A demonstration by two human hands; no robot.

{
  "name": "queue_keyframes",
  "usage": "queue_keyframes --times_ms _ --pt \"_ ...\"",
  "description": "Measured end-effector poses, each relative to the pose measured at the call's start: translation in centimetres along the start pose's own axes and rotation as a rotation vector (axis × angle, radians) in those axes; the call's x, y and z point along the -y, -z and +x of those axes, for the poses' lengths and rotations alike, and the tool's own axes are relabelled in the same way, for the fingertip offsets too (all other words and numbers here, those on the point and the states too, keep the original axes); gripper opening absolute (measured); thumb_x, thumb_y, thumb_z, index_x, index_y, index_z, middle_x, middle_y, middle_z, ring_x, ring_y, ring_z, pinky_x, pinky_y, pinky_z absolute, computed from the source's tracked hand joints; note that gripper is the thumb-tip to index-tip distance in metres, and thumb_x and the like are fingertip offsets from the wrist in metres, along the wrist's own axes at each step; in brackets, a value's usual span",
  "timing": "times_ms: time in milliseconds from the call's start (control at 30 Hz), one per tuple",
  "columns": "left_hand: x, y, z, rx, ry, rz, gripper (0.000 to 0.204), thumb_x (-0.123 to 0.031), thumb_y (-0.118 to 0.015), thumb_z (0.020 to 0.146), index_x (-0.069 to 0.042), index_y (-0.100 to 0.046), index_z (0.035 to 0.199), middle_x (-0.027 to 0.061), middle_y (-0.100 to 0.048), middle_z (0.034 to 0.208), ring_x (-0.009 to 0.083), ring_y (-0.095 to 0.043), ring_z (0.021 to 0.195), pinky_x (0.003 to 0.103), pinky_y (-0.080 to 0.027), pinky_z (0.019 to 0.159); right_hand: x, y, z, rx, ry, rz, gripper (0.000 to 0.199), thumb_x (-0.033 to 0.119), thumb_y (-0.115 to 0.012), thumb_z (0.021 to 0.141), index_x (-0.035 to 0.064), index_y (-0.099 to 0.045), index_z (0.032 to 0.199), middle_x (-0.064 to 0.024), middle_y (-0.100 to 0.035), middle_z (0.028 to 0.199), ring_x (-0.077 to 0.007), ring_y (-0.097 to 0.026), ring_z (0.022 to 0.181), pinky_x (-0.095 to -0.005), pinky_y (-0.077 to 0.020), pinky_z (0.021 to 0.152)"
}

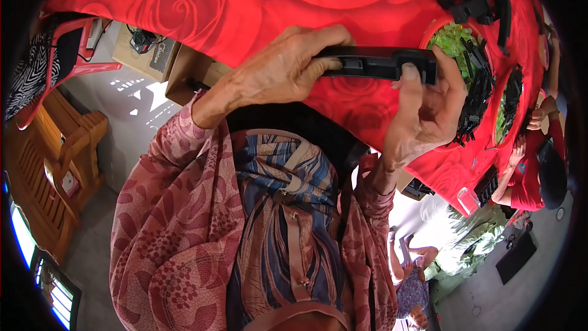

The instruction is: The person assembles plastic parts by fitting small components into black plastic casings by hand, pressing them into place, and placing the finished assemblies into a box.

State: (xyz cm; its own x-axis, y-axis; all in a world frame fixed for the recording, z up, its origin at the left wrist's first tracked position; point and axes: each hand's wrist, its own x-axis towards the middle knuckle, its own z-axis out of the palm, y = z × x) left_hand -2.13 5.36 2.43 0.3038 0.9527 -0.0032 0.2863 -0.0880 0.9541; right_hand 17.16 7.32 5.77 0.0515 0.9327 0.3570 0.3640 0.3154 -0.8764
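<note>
Red tbl [257, 12]: near edge this side of blk bar [370, 66], open room beyond bar; basin [430, 28] w/ green & blk pcs close R. L hand [288, 61] pinches bar's L end; R hand [422, 113] grips its R end.

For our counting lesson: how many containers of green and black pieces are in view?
2: one container nearest the right hand, another container farther right. Others may be hidden.

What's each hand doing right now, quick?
Left hand: closed, holding the left end of a long black piece.
Right hand: closed, holding its right end.
</note>
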Motion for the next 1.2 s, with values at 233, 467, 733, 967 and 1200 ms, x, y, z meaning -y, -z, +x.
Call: queue_keyframes --times_ms 233,467,733,967,1200 --pt "-0.1 2.3 1.6 -0.165 -0.348 0.530 0.044 0.001 -0.073 0.080 -0.003 -0.062 0.123 0.0170 -0.068 0.097 0.0341 -0.065 0.092 0.038 -0.053 0.081 -1.4 1.3 -0.7 0.147 -0.297 0.148 0.024 -0.005 -0.068 0.086 -0.0009 -0.067 0.110 -0.0083 -0.066 0.087 -0.0108 -0.063 0.067 -0.0212 -0.0494 0.060" --pt "-0.5 -0.7 1.5 -0.764 -0.215 0.477 0.068 -0.010 -0.084 0.071 -0.006 -0.056 0.132 0.0146 -0.052 0.141 0.0329 -0.048 0.130 0.041 -0.048 0.096 -1.5 -0.3 -2.1 -0.064 -0.435 0.291 0.015 -0.001 -0.061 0.091 -0.0038 -0.065 0.105 -0.0105 -0.066 0.077 -0.0162 -0.068 0.059 -0.0280 -0.0572 0.057" --pt "0.6 -1.3 -0.2 -0.919 -0.007 -0.139 0.062 -0.006 -0.072 0.087 -0.001 -0.040 0.141 0.0147 -0.046 0.140 0.0246 -0.050 0.124 0.038 -0.046 0.102 -1.8 -1.1 -1.9 -0.115 -0.415 0.257 0.015 0.002 -0.059 0.094 -0.0073 -0.062 0.106 -0.0132 -0.065 0.082 -0.0193 -0.067 0.059 -0.0303 -0.0585 0.057" --pt "-0.5 -3.9 0.9 -0.635 0.219 -0.903 0.066 -0.014 -0.068 0.093 0.003 -0.032 0.145 0.0160 -0.054 0.131 0.0228 -0.055 0.120 0.033 -0.046 0.102 -1.4 -2.4 -2.6 -0.164 -0.551 0.418 0.019 0.004 -0.058 0.096 -0.0077 -0.052 0.109 -0.0154 -0.063 0.079 -0.0235 -0.069 0.063 -0.0332 -0.0594 0.061" --pt "-0.6 -3.4 1.6 -0.562 0.227 -0.845 0.038 -0.014 -0.060 0.098 0.002 -0.052 0.132 0.0092 -0.064 0.118 0.0141 -0.060 0.110 0.029 -0.046 0.098 -1.6 -2.4 -5.0 0.086 -0.428 0.326 0.015 0.010 -0.058 0.099 -0.0039 -0.057 0.104 -0.0112 -0.065 0.082 -0.0145 -0.064 0.067 -0.0252 -0.0522 0.064"
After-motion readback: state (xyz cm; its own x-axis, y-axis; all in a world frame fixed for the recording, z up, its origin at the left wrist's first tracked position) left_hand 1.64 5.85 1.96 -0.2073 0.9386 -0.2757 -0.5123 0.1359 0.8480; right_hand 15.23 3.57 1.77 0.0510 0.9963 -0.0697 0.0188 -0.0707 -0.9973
